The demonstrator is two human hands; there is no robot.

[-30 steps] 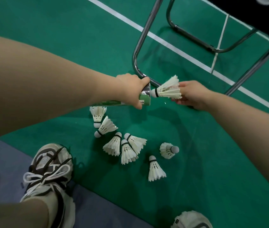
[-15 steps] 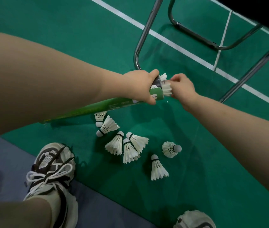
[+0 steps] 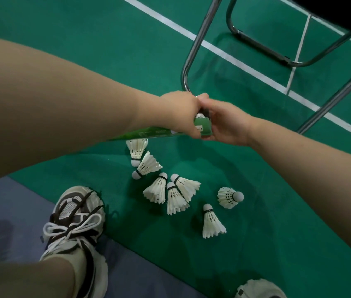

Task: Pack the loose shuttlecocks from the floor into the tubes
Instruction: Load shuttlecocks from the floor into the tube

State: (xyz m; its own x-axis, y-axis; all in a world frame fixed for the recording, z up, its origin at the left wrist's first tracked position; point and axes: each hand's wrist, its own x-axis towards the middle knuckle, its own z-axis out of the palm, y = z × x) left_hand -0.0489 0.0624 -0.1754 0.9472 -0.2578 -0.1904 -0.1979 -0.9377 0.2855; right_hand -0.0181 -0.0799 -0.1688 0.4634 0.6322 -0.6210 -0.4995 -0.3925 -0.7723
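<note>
My left hand (image 3: 179,114) grips a green shuttlecock tube (image 3: 148,134) near its open end and holds it level above the floor. My right hand (image 3: 226,123) cups that open end, thumb on top and fingers curled under the rim. Of the shuttlecock (image 3: 200,115) inside the mouth only a white sliver shows between my hands. Several loose white feather shuttlecocks (image 3: 176,190) lie on the green floor just below the tube. One of them lies apart at the right (image 3: 230,197) and another at the near right (image 3: 212,222).
A chrome chair frame (image 3: 194,50) stands right behind my hands, with more legs at the far right (image 3: 331,102). White court lines (image 3: 245,63) cross the green floor. My shoes (image 3: 75,220) rest on a grey mat (image 3: 9,211) at the near left.
My right hand carried a shuttlecock up to the tube's mouth and pushed it in. The feathers that stuck out before are now nearly hidden, and both hands meet at the tube's end.
</note>
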